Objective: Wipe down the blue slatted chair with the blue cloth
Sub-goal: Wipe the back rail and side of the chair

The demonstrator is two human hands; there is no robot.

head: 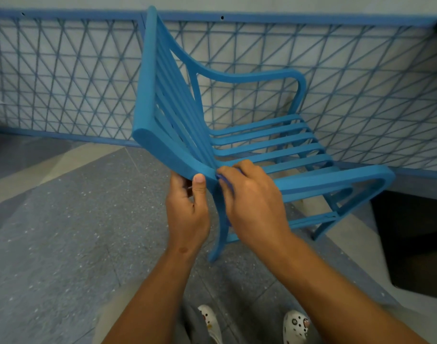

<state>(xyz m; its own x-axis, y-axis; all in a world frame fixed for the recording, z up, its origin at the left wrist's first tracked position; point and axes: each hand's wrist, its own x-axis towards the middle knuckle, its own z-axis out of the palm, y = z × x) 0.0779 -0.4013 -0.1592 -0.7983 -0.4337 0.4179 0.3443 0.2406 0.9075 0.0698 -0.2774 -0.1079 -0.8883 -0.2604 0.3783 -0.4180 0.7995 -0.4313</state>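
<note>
Head view: blue slatted plastic chair (237,125) with armrests, tilted, its rear leg over the grey speckled floor (63,219); whether the foot touches cannot be told. Chair is just beside a blue metal lattice railing (63,78). Left hand (187,209) grips the near frame edge where backrest meets seat, thumb curled over the top, fingers underneath and hidden. Right hand (252,197) sits just beside it at the same junction, fingers bent and close together, pressing a blue cloth (221,178) against the frame; only a small fold of cloth shows under the fingertips. White clogs (295,326) with charms at bottom edge.
</note>
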